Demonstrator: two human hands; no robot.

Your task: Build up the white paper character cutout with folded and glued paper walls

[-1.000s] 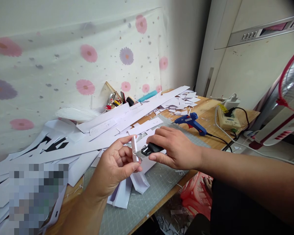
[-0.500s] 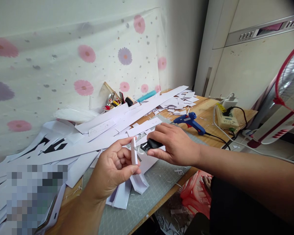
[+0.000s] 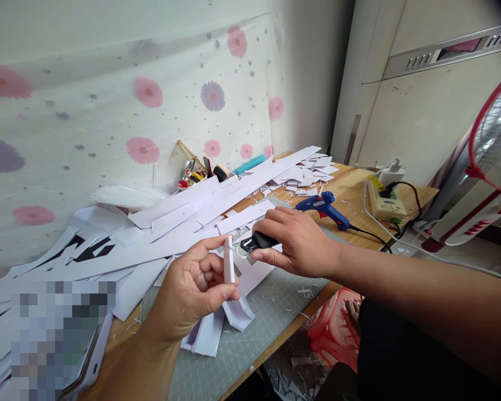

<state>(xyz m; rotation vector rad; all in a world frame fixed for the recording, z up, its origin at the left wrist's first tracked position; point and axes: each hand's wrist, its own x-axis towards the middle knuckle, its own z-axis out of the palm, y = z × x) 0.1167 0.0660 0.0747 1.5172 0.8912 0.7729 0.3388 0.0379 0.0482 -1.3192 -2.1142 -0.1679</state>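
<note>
Between the thumb and fingers of my left hand (image 3: 202,278) a small white foam-board piece (image 3: 229,260) is pinched, roughly upright. My right hand (image 3: 294,242) is closed round a black-handled utility knife (image 3: 264,240), its tip end pointing left, just to the right of the piece. A narrow gap shows between the knife's head and the piece. Below them, folded white board pieces (image 3: 209,334) lie on a grey-green cutting mat (image 3: 271,328).
Long white board strips (image 3: 250,189) and offcuts (image 3: 304,175) cover the table's back and left. A blue glue gun (image 3: 328,210) lies to the right, near a power strip (image 3: 384,203). A fan (image 3: 467,223) stands at far right, a red plastic bag (image 3: 334,328) below the edge.
The knife in my right hand has drawn slightly to the right, away from the white piece. My left hand stays almost in place, the piece turned or shifted very little.
</note>
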